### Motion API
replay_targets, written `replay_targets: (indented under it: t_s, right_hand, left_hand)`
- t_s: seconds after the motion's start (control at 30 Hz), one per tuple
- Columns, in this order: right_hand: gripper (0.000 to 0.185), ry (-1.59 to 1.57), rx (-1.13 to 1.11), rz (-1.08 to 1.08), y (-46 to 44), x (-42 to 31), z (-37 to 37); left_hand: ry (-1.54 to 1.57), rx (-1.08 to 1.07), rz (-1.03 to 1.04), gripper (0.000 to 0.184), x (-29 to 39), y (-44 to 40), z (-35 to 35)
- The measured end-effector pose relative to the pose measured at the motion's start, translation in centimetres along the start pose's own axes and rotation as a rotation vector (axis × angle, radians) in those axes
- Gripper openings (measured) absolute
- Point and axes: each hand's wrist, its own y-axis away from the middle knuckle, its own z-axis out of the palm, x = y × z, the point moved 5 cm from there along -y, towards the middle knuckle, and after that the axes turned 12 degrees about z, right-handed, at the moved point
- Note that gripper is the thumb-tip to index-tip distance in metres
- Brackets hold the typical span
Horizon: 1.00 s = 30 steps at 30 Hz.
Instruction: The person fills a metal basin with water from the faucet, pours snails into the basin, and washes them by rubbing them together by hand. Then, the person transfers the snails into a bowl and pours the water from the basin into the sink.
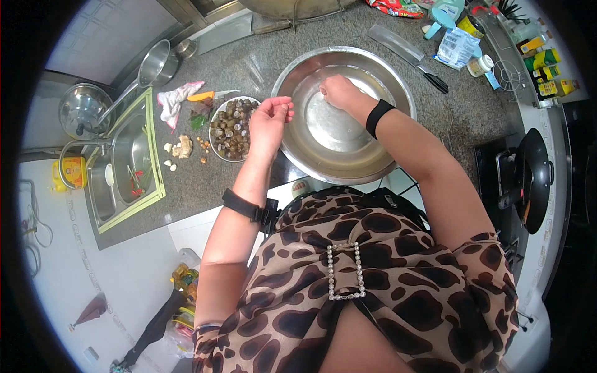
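A wide steel basin (291,133) with shallow clear water stands in front of me on the counter. My right hand (339,92) is closed in a fist over the water; whatever it may hold is hidden. At the basin's left rim is my left hand (272,121), its fingers curled and the thumb against them. I cannot make out anything between them. Just left of that hand, partly behind the wrist, sits a white-rimmed bowl full of snails (231,129) with brownish-green shells.
Left of the bowl lie ginger (183,147), garlic cloves (168,148), an orange-handled knife (201,97) and a cloth (177,102). Beyond is a double sink (134,155). A cleaver (398,45) lies behind the basin; a seasoning bag (457,47) and a wok (536,180) are right.
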Motion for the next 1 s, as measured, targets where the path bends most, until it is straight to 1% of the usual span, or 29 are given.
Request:
replay_targets:
  t_s: [0.07, 0.13, 0.27, 0.33, 0.37, 0.43, 0.47, 0.53, 0.57, 0.63, 0.67, 0.7, 0.77, 0.83, 0.9, 0.93, 0.97, 1.0]
  right_hand:
    - [0.006, -0.013, 0.003, -0.010, 0.0, -0.1, -0.2]
    - [0.007, -0.066, -0.092, 0.026, 0.2, 0.2, -0.5]
    - [0.007, -0.067, -0.121, 0.049, 0.5, 0.9, -0.6]
    - [0.007, 0.086, -0.040, 0.033, 0.4, 1.1, 0.4]
    - [0.007, 0.087, -0.039, 0.032, 0.6, 0.9, -0.1]
    - [0.008, 0.029, -0.135, -0.028, 1.0, 0.5, -0.9]
    - [0.008, 0.028, -0.135, -0.028, 1.3, 0.0, -2.0]
    - [0.007, -0.322, -0.401, 0.226, 1.7, 0.1, -3.5]
    - [0.007, -0.320, -0.402, 0.226, 1.6, 0.2, -3.9]
    - [0.010, -0.766, -0.506, 0.262, 1.1, -0.1, -4.8]
    - [0.011, -0.908, -0.544, 0.287, 1.6, -1.2, -6.2]
    - [0.011, -0.903, -0.553, 0.276, 1.7, -1.9, -6.8]
    - [0.011, -1.008, -0.565, 0.299, 1.7, -2.6, -7.5]
    - [0.011, -0.976, -0.573, 0.278, 1.3, -2.9, -6.7]
    - [0.012, -0.986, -0.604, 0.372, 1.8, -4.2, -6.7]
    - [0.012, -1.030, -0.639, 0.318, 1.7, -5.6, -6.8]
    - [0.012, -1.023, -0.649, 0.309, 1.6, -7.2, -6.9]
    - [0.012, -0.995, -0.629, 0.202, 1.3, -9.3, -7.1]
  left_hand:
    - [0.003, -0.001, 0.001, 0.015, 0.0, 0.0, 0.0]
    - [0.024, -0.002, -0.013, 0.015, 0.0, 0.0, -0.1]
    - [0.033, 0.000, -0.012, 0.015, 0.1, 0.0, 0.0]
    - [0.011, -0.002, -0.016, 0.015, 0.1, -0.1, 0.1]
    - [0.012, -0.002, -0.014, 0.015, 0.2, -0.1, 0.1]
    - [0.012, -0.024, -0.017, 0.017, 0.5, 0.2, 0.2]
    - [0.012, -0.024, -0.017, 0.017, 0.7, 0.3, 0.3]
    - [0.118, -0.041, -0.063, 0.016, 0.8, 0.6, 0.9]
    - [0.120, -0.039, -0.064, 0.016, 0.9, 0.8, 1.2]
    - [0.256, -0.034, -0.166, 0.017, 0.6, 1.3, 2.1]
    - [0.247, -0.076, -0.197, 0.020, 0.4, 1.6, 2.4]
    - [0.230, -0.110, -0.221, 0.019, 0.1, 1.8, 2.7]
    - [0.182, -0.176, -0.247, 0.019, -0.1, 2.3, 3.1]
    - [0.158, -0.214, -0.217, 0.020, 0.2, 2.9, 3.0]
    - [0.142, -0.235, -0.173, 0.019, 0.5, 3.2, 2.6]
    - [0.145, -0.220, -0.171, 0.019, 0.5, 3.4, 2.1]
    - [0.111, -0.209, -0.116, 0.018, 0.8, 3.5, 1.5]
    - [0.077, -0.198, -0.062, 0.017, 1.0, 3.6, 0.9]
